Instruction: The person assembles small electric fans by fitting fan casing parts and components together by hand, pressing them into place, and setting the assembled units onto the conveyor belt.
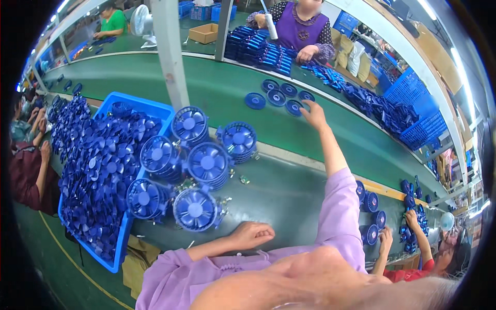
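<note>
My right hand [314, 114] reaches over the green conveyor belt [222, 93], thumb and fingers apart. Its fingertips are at the edge of a round blue fan grille [294, 107]; whether they touch it I cannot make out. Several similar grilles, such as this ringed one [276, 97], lie flat in a cluster beside it. My left hand [252, 235] rests near the front edge of the dark worktable [274, 181], fingers loosely curled in, with nothing visible in them. To its left stand stacks of blue fan housings with blades [208, 163], and a small circuit board [244, 179] lies close by.
A blue crate [168, 111] heaped with blue fan blades [103, 170] fills the left side. A white post [170, 57] rises beyond the stacks. Across the belt, a person in purple [305, 31] sits behind blue parts. Other workers' hands [385, 240] are at the right, near more grilles [371, 201].
</note>
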`<action>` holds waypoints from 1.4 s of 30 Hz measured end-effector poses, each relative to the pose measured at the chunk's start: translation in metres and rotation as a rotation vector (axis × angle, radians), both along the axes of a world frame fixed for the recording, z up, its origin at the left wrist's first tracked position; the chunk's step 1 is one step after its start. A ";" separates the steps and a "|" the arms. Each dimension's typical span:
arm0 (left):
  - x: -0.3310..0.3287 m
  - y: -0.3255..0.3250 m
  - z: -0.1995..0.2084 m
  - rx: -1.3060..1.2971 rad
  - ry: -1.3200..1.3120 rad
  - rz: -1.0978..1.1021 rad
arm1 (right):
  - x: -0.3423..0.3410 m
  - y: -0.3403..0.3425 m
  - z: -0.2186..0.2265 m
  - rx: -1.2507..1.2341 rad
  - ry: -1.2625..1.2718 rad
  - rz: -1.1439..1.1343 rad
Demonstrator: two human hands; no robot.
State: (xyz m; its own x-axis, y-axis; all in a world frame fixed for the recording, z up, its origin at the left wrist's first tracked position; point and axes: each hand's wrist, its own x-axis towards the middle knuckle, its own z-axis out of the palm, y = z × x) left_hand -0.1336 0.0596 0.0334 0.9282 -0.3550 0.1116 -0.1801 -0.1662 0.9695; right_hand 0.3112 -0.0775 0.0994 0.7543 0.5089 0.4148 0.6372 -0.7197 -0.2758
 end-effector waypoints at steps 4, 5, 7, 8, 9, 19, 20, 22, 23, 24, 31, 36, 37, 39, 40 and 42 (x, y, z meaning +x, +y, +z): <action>0.002 -0.009 -0.006 -0.164 0.195 -0.013 | 0.057 -0.042 -0.028 -0.028 -0.091 -0.133; 0.005 -0.007 -0.007 -0.165 0.247 -0.045 | 0.067 -0.037 -0.030 -0.131 -0.123 -0.175; 0.016 -0.007 -0.003 -0.140 0.307 -0.035 | 0.075 -0.038 -0.041 -0.103 -0.044 -0.290; 0.020 -0.004 0.001 -0.113 0.362 -0.031 | 0.076 -0.034 -0.046 -0.075 0.034 -0.411; 0.024 -0.004 0.002 -0.104 0.365 -0.020 | 0.077 -0.030 -0.051 -0.027 0.089 -0.420; 0.050 -0.019 -0.008 -0.098 0.147 0.104 | 0.072 -0.050 -0.081 -0.077 0.022 -0.438; 0.050 -0.018 -0.012 -0.164 0.146 0.114 | 0.071 -0.051 -0.080 -0.082 0.025 -0.431; 0.048 -0.017 -0.013 -0.235 0.148 0.132 | 0.067 -0.052 -0.079 0.070 0.036 -0.369; 0.049 -0.016 -0.011 -0.242 0.147 0.114 | 0.065 -0.054 -0.080 0.133 -0.065 -0.343; 0.050 -0.016 -0.009 -0.249 0.145 0.097 | 0.064 -0.056 -0.079 0.127 -0.063 -0.336; 0.050 -0.015 -0.004 -0.251 0.102 0.102 | 0.067 -0.060 -0.069 -0.116 0.044 -0.302; 0.050 -0.013 -0.001 -0.227 0.114 0.093 | 0.062 -0.060 -0.070 -0.078 0.016 -0.312; 0.049 -0.013 -0.002 -0.229 0.116 0.093 | 0.057 -0.058 -0.070 -0.075 0.025 -0.335; 0.049 -0.014 -0.002 -0.223 0.111 0.097 | 0.046 -0.055 -0.072 -0.081 0.040 -0.295; 0.050 -0.013 -0.002 -0.226 0.111 0.093 | 0.040 -0.056 -0.073 -0.044 -0.006 -0.254; 0.051 -0.013 0.001 -0.228 0.085 0.077 | 0.025 -0.055 -0.063 0.067 0.120 -0.115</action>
